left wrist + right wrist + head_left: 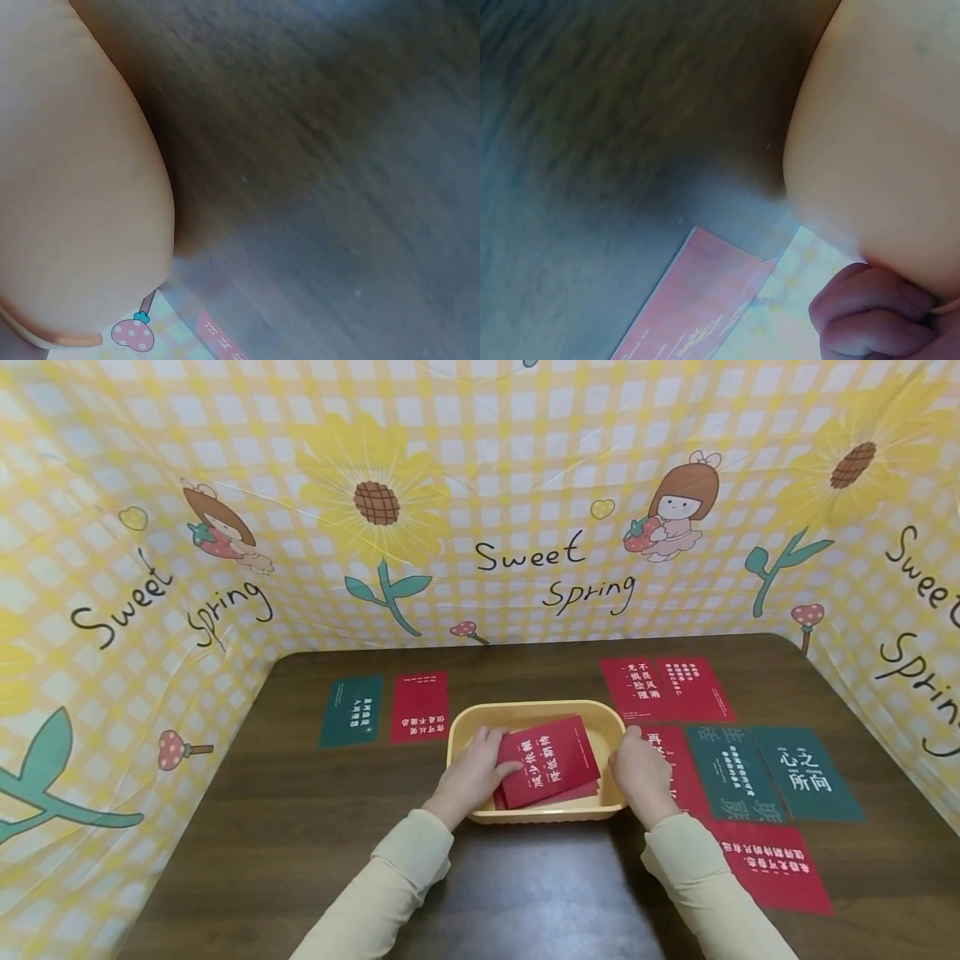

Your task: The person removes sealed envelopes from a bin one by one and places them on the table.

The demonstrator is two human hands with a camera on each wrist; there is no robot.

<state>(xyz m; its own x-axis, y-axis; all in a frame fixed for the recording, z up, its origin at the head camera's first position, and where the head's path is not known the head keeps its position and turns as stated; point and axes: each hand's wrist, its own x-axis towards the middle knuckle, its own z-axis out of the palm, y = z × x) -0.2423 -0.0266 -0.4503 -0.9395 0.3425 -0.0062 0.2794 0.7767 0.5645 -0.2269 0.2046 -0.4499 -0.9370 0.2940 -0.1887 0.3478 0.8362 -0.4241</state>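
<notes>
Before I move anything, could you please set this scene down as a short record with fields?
Tray: yellow, between the two hands
In tray: a red top card, and red beneath it, partly hidden
Left hand: at the top card's left edge, grip unclear
Right hand: holds the tray's right rim
Left of tray: one green card, one red card
Right of tray: four red cards, two green cards
Surface: brown table
Backdrop: yellow checked cloth
</notes>
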